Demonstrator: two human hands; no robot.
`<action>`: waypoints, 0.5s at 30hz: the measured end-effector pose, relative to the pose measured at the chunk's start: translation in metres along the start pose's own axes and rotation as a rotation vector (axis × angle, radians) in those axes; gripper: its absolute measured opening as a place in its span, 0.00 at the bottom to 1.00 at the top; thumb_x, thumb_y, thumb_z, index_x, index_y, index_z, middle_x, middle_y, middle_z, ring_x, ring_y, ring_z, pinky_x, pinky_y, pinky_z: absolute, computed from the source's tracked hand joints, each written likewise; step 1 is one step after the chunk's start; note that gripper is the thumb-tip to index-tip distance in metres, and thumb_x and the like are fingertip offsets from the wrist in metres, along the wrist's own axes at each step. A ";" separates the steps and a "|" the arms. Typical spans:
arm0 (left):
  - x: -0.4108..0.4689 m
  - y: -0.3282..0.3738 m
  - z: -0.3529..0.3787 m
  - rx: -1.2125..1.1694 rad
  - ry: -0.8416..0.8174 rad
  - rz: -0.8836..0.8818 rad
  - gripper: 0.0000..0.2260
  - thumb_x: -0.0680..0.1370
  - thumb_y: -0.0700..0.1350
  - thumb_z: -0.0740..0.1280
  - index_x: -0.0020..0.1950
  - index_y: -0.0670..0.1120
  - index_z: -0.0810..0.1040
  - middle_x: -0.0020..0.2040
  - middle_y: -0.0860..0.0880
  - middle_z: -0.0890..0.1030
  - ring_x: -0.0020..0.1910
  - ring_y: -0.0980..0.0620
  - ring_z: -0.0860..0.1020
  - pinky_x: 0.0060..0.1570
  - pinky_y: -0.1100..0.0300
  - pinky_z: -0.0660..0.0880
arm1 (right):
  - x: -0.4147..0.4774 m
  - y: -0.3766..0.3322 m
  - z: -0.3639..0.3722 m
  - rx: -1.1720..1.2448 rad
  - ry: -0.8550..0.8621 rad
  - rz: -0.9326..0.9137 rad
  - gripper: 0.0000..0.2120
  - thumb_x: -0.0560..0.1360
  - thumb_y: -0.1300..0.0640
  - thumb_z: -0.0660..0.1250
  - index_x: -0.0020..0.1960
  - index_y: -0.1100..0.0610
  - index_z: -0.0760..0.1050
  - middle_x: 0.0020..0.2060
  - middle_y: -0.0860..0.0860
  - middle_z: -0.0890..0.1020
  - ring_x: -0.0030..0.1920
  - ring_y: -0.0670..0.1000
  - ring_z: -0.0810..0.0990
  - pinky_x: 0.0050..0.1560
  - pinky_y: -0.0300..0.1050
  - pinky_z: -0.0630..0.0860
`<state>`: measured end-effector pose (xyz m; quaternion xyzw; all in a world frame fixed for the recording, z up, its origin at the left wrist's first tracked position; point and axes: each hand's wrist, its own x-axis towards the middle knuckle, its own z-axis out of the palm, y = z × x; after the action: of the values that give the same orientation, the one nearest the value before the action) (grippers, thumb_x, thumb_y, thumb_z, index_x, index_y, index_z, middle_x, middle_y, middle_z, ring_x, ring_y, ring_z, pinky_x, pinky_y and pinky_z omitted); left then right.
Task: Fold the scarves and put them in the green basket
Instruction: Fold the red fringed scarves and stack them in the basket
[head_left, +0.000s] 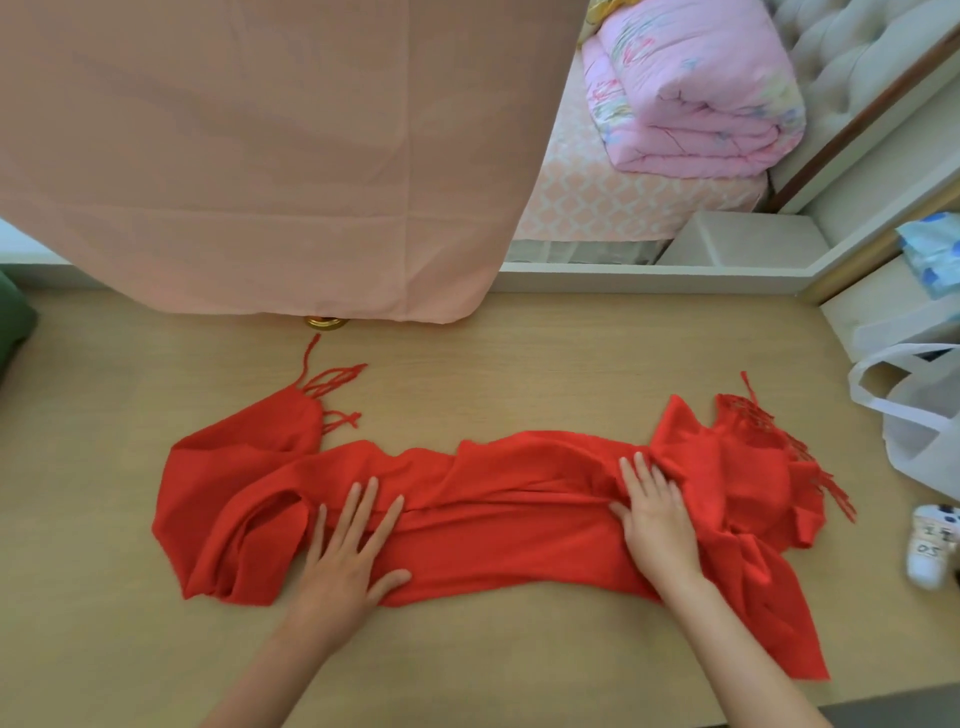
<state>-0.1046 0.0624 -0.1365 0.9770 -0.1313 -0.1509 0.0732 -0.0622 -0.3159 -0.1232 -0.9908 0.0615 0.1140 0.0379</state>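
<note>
One red scarf lies rumpled lengthwise across the wooden table — left hand and right hand flat on it, fingers straight — its folding apparently barely begun, stowing still ahead.

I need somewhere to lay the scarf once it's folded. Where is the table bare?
Bare table lies between the pink cloth and the scarf, and along the near edge left of the left hand. The right end is crowded: a white bag and a small white object sit beside the scarf.
</note>
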 end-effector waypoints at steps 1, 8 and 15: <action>-0.009 -0.004 0.000 -0.003 -0.004 -0.006 0.36 0.75 0.70 0.46 0.77 0.51 0.59 0.78 0.43 0.56 0.77 0.45 0.52 0.72 0.47 0.45 | 0.004 0.003 -0.004 -0.008 -0.031 0.020 0.29 0.77 0.51 0.65 0.74 0.61 0.62 0.73 0.59 0.63 0.72 0.61 0.64 0.72 0.57 0.59; -0.047 0.015 -0.005 -0.182 0.016 -0.112 0.33 0.79 0.66 0.42 0.74 0.47 0.62 0.75 0.42 0.63 0.77 0.47 0.53 0.72 0.50 0.47 | -0.014 -0.064 -0.014 0.239 0.091 -0.134 0.37 0.69 0.66 0.65 0.76 0.60 0.57 0.76 0.60 0.55 0.76 0.59 0.55 0.75 0.53 0.50; -0.028 -0.035 -0.046 -0.225 0.334 -0.259 0.37 0.72 0.69 0.54 0.74 0.48 0.65 0.72 0.47 0.69 0.74 0.46 0.60 0.73 0.50 0.44 | -0.063 -0.180 0.004 0.515 0.015 -0.503 0.26 0.79 0.53 0.53 0.77 0.51 0.56 0.77 0.48 0.55 0.76 0.44 0.52 0.75 0.42 0.47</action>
<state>-0.1073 0.1083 -0.0922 0.9828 0.0269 -0.0089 0.1825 -0.1006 -0.1307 -0.1016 -0.9338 -0.1572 0.0744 0.3128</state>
